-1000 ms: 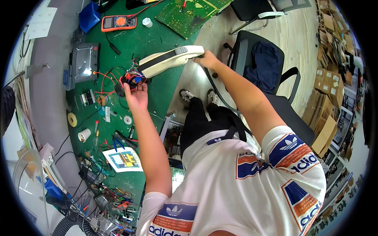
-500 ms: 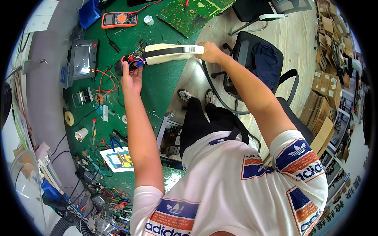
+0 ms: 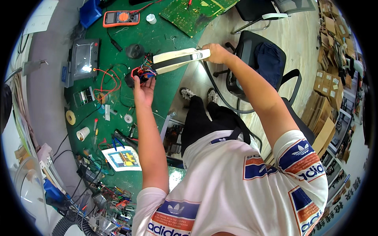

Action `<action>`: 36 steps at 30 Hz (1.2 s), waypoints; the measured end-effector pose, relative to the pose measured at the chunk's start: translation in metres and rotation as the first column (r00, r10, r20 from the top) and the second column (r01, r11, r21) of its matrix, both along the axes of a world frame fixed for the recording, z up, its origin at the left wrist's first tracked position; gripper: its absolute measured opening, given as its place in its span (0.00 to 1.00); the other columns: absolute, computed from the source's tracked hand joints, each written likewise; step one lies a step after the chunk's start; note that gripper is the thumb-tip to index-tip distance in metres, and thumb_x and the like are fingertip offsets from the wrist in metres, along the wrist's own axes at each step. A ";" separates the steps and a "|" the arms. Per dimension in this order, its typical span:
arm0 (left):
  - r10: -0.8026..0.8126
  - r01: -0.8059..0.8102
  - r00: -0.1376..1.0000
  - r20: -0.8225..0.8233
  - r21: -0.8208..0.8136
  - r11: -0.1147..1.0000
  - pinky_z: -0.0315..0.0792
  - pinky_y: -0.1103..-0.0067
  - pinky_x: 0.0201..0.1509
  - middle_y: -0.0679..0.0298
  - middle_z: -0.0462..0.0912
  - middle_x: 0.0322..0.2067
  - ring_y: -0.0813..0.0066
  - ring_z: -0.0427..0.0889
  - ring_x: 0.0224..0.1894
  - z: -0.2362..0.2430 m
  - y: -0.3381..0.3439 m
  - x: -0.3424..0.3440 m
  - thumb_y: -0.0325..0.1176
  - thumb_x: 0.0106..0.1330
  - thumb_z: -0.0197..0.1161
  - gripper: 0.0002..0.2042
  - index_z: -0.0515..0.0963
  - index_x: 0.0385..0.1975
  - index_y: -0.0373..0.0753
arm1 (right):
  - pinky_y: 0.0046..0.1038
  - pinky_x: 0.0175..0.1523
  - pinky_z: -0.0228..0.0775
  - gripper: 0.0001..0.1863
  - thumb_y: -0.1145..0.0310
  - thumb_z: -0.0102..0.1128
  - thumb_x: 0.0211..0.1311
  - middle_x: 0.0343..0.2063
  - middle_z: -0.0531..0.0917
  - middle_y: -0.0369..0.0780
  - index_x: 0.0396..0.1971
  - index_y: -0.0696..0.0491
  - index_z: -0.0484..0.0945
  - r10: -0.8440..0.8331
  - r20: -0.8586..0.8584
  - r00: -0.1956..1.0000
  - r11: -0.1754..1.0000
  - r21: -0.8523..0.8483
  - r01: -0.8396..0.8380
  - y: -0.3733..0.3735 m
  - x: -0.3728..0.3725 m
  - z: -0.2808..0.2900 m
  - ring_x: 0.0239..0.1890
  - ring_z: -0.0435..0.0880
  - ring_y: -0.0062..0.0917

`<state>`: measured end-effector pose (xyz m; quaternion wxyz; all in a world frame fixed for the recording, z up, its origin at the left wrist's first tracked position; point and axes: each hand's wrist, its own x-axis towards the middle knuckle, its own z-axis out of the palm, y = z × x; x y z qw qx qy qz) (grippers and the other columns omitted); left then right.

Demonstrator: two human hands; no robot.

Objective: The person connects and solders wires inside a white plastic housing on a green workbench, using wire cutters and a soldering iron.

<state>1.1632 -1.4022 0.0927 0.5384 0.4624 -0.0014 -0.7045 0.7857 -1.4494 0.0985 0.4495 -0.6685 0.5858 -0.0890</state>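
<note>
My right hand (image 3: pixel 217 54) is closed round the narrow end of a long cream-and-black charging gun (image 3: pixel 175 61), which has a grey button near that end. My left hand (image 3: pixel 145 93) grips the opposite end, where a bundle of coloured wires (image 3: pixel 146 72) is exposed. Those wires run into a black connector head (image 3: pixel 129 80), pinched by the left thumb. The gun is held over the right edge of the green bench (image 3: pixel 157 96). A thick black cable (image 3: pixel 210 80) hangs below my right hand. On the bench beyond the wires is a dark round cup-like part (image 3: pixel 135 50).
An orange multimeter (image 3: pixel 121 18), a small white pot (image 3: pixel 151 19) and a green circuit board (image 3: pixel 195 15) lie at the far side. A screen unit (image 3: pixel 85 59) with red leads is on the left. A black chair (image 3: pixel 252 59) stands right of the bench.
Both hands and the charging gun have shifted right and the wired end has come nearer to me. The dark round part on the bench now shows beyond the wires.
</note>
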 end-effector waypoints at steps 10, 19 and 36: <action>0.010 -0.007 0.984 -0.180 0.013 1.000 0.67 0.60 0.62 0.56 0.81 0.50 0.54 0.74 0.61 -0.008 0.059 -0.013 0.47 0.66 0.64 0.20 0.75 0.48 0.37 | 0.38 0.47 0.73 0.19 0.63 0.73 0.43 0.35 0.83 0.47 0.36 0.55 0.79 -0.156 -0.038 0.987 0.965 -0.220 0.144 0.004 0.018 0.013 0.41 0.82 0.43; -0.015 0.016 0.996 -0.090 0.010 1.000 0.69 0.64 0.60 0.56 0.82 0.49 0.59 0.75 0.61 -0.010 0.067 -0.017 0.51 0.68 0.59 0.23 0.76 0.48 0.35 | 0.40 0.49 0.74 0.19 0.62 0.72 0.41 0.33 0.82 0.49 0.34 0.55 0.80 -0.122 -0.053 0.991 0.925 -0.369 0.094 0.004 0.027 0.020 0.41 0.81 0.45; 0.106 -0.106 0.994 0.000 0.020 0.994 0.70 0.65 0.58 0.56 0.79 0.50 0.62 0.75 0.56 -0.005 0.091 -0.039 0.56 0.67 0.59 0.25 0.76 0.49 0.39 | 0.40 0.46 0.74 0.22 0.55 0.75 0.41 0.32 0.84 0.47 0.33 0.54 0.80 0.152 0.048 0.987 0.957 -0.257 -0.135 -0.017 0.021 0.034 0.39 0.82 0.43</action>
